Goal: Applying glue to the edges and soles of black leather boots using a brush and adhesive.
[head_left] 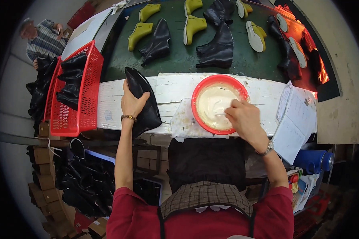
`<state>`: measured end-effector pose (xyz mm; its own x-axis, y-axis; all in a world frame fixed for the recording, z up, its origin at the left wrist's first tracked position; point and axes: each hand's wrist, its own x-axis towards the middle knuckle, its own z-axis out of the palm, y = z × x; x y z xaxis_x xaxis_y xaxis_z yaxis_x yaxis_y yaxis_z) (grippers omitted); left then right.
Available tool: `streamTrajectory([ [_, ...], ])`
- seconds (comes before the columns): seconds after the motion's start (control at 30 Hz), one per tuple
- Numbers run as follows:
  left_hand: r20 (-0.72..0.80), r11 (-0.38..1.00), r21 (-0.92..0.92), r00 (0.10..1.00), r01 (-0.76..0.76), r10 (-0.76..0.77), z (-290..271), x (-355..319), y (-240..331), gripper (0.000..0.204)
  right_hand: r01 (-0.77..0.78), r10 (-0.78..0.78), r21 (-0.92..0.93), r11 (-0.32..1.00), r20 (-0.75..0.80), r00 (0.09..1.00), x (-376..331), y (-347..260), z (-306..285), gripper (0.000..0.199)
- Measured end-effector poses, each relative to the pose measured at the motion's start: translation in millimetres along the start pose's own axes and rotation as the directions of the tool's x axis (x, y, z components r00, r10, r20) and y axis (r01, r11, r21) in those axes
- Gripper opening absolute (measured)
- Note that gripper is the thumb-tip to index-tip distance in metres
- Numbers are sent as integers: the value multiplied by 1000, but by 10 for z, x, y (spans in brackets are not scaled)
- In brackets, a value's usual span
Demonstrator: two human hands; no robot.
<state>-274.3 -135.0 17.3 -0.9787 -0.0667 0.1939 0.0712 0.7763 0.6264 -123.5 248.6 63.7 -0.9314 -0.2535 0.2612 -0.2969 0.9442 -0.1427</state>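
Black boot (149,109) at centre-left of frame, tilted, between left hand's (134,102) thumb and fingers: thumb across its upper face, fingers along its left edge, gripping. Right of it, red bowl (194,102) of cream paste (211,98) on white desk (263,87). Right hand (245,119) over bowl's right side, fingers curled; can't tell if pinching anything. Red crate (90,89) at left.

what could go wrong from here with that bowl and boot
The red bowl sits near the bench's front edge; a knock might tip it.
Cream paste on the right hand could drip onto nearby papers.
The black boot might slip from the left hand.
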Motion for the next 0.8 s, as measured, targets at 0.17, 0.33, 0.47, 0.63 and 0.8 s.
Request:
streamTrajectory([
  [0.17,35,977,-210,998,-37,46,-474,-105,171,49,-269,319,253,930,-184,930,-288,117,-367,11],
  [0.33,491,892,-410,870,189,42,-768,-378,873,36,-458,506,335,823,-68,860,-572,370,-291,15],
  [0.47,719,895,-369,687,250,104,-752,-441,1189,33,-204,433,580,788,-287,854,-508,430,-252,18],
  [0.63,844,843,-438,467,313,265,-548,-524,1406,23,-41,323,676,735,-296,899,-153,152,-486,18],
  [0.8,922,874,-360,271,327,278,-544,-489,1516,28,80,138,543,836,-348,927,19,132,-448,19],
])
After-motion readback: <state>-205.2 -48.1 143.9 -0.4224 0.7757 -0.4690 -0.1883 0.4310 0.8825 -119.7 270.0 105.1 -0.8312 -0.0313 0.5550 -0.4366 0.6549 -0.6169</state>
